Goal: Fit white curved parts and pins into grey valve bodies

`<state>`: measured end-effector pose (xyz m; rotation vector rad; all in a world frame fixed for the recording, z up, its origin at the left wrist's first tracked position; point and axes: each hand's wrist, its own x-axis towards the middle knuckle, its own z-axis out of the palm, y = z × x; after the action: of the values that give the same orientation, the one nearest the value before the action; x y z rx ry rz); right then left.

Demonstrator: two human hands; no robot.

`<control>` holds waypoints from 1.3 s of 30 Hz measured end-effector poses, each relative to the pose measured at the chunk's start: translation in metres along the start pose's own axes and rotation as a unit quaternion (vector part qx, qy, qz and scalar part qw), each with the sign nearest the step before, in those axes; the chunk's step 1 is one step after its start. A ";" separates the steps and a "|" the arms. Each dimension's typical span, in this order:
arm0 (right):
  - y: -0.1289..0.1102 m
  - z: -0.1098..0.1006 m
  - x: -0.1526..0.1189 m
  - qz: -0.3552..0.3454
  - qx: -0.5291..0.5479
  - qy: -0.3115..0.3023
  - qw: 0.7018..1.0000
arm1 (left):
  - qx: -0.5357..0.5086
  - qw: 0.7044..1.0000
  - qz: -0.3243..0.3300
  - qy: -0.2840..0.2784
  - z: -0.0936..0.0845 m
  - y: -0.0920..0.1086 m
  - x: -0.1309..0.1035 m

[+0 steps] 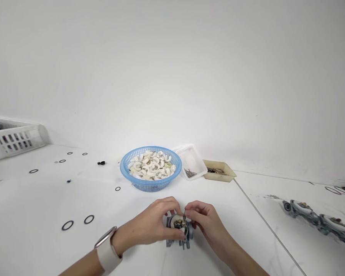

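A grey metal carburetor body (187,234) with a white float and brass parts in its open top rests on the white table. My left hand (153,222), a watch on its wrist, grips it from the left, thumb at the near side and fingers over the far side. At the carburetor's right upper edge, my right hand (204,220) has thumb and index finger pinched together. Whatever lies between those fingertips is too small to make out. Behind the hands stands a blue basket (150,186) filled with white curved floats.
A white tray (193,159) holds thin metal pins; a beige tray (226,172) beside it holds metal pieces. More carburetor bodies (319,222) lie at right. Black rubber rings (67,225) are scattered at left, near a white slotted crate (20,140). A wall rises behind.
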<state>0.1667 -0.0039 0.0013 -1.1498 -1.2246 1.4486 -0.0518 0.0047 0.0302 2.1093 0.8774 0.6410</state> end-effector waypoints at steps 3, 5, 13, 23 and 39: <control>-0.001 0.001 0.000 0.002 -0.001 0.012 1.000 | -0.004 1.000 0.004 -0.001 0.000 -0.001 -0.001; -0.001 0.002 0.000 0.011 0.003 0.000 1.000 | -0.007 1.000 0.003 0.001 0.000 -0.001 0.000; -0.002 0.003 0.000 0.038 0.035 -0.013 0.999 | -0.002 1.000 0.010 0.009 0.002 0.001 0.000; -0.004 0.002 -0.002 0.022 0.000 -0.013 1.000 | -0.001 0.999 0.029 0.029 0.005 0.000 0.000; -0.018 -0.016 -0.004 -0.051 -0.154 -0.122 0.979 | 0.022 0.999 0.039 0.031 0.004 0.003 -0.001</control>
<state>0.1848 -0.0034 0.0187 -1.1136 -1.7016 1.3834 -0.0486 0.0005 0.0296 2.1812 0.8532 0.7376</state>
